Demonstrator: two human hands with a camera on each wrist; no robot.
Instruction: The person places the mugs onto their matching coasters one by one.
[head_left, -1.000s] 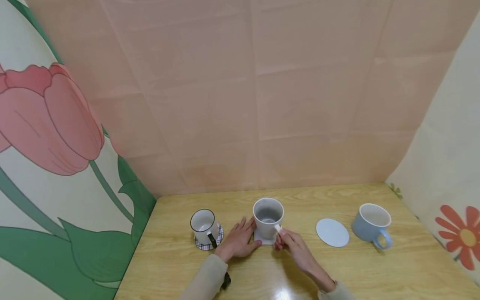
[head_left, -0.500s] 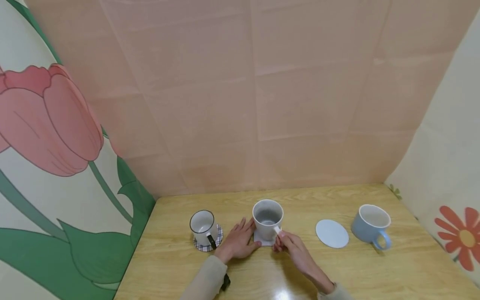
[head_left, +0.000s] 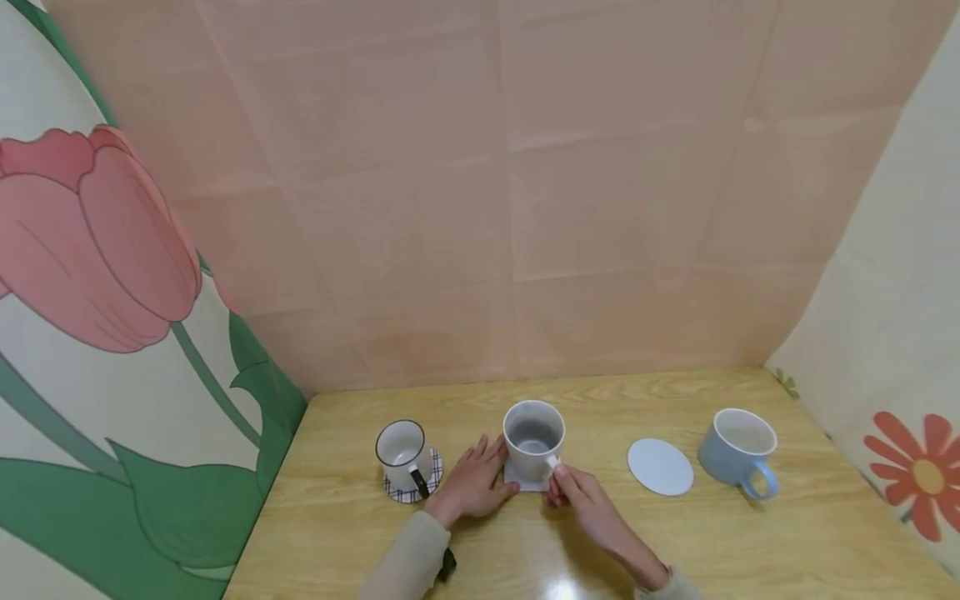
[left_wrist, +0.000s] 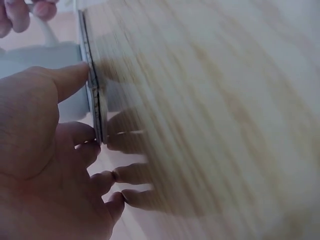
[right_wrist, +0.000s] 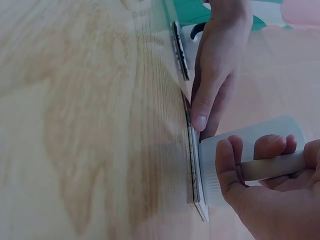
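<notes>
A white mug (head_left: 529, 463) stands upright on a square pale coaster (head_left: 534, 486) near the table's middle. My right hand (head_left: 596, 508) holds the mug by its handle (right_wrist: 272, 166), fingers curled round it in the right wrist view. To the mug's left, my left hand (head_left: 472, 485) lies low with its fingers spread. In the left wrist view its thumb touches the edge of the coaster (left_wrist: 92, 82), and the other fingertips reach down to the tabletop. The mug's far side is hidden.
On the left, a black-rimmed white mug (head_left: 398, 467) stands on a round checked coaster (head_left: 403, 494). At right lie a round pale blue coaster (head_left: 660, 467) and, beside it, a blue mug (head_left: 729, 454). A pink cloth (head_left: 420, 208) hangs behind the wooden table (head_left: 322, 517).
The whole head view has shifted slightly. Both hands, the white mug and the coaster keep the same places relative to each other.
</notes>
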